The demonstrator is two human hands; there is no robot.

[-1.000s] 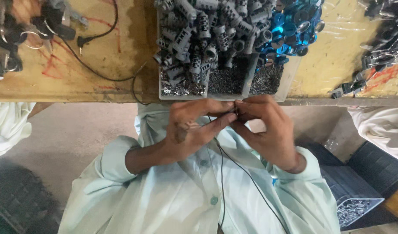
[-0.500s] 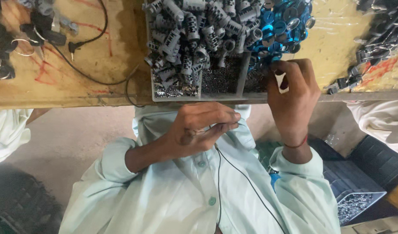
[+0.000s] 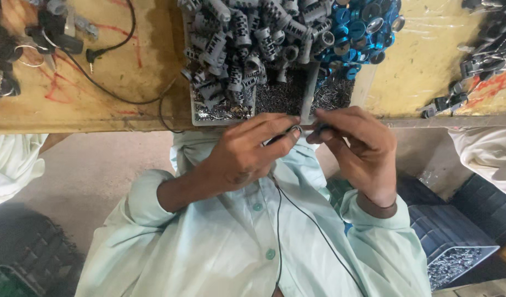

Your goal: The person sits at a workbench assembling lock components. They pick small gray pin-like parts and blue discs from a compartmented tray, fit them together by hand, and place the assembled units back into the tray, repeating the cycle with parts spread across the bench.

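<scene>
Yellowed workbench (image 3: 429,60) spans the frame's top. Left hand (image 3: 244,151) pinches a small ring-ended part (image 3: 293,131), axis apparently pointing right; right hand (image 3: 357,148) pinches a dark piece (image 3: 322,127).

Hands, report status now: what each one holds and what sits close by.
Left hand pinching a small dark part with a thin black wire hanging from it. Right hand pinching another small piece against it. Divided tray of grey sleeves and blue caps just beyond.

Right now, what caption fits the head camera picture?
Left hand and right hand join small dark parts on a thin black cable beside a parts tray.
</scene>
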